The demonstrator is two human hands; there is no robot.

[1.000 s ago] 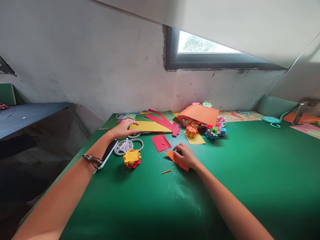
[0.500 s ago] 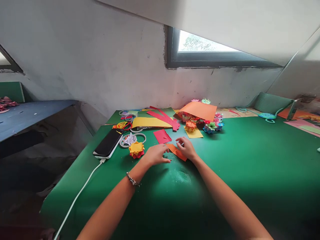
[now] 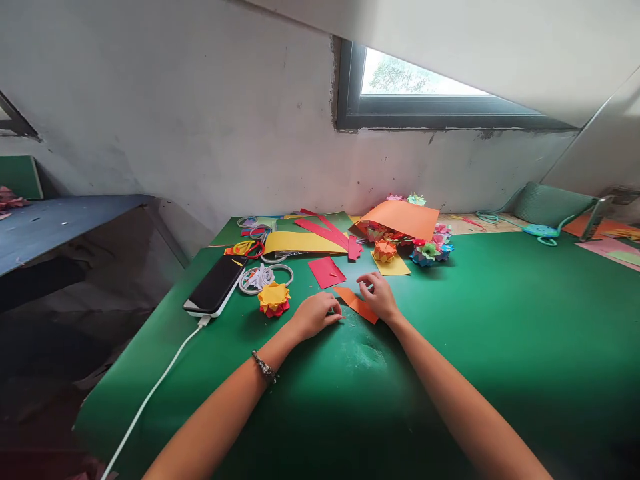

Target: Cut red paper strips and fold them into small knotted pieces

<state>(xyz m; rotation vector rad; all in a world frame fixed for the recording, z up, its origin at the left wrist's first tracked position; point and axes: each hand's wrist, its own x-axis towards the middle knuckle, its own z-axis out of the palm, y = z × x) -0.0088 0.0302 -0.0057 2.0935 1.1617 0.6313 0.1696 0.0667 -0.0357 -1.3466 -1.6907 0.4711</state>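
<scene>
Head view: green table fills the lower frame, grey wall and a window above it.
Containers: orange paper sheet sits tented at upper centre of the table, and folded paper flowers crowd under and just beside its right edge; how many are tucked beneath, cannot tell.
Tape rings: white rings lie left of centre with scraps of paper inside them.
Orange piece: small orange paper piece lies flat at frame centre, right between the two hands.
Left hand: left hand is down on the table just left of the orange piece, fingers curled, tips pinching at a thin orange sliver by the piece's left corner; whether it truly grips it, cannot tell.
Right hand: right hand rests on the right end of the orange piece, fingers bent and loosely spread, pressing rather than clasping.
Nearby: red square lies just above the orange piece, not touching it.
Flower: yellow and red paper flower sits left of the left hand, apart from it.
Phone: black phone lies further left, with a white cable running toward the lower left.
Far stack: yellow sheet and red strips lie near the wall.
</scene>
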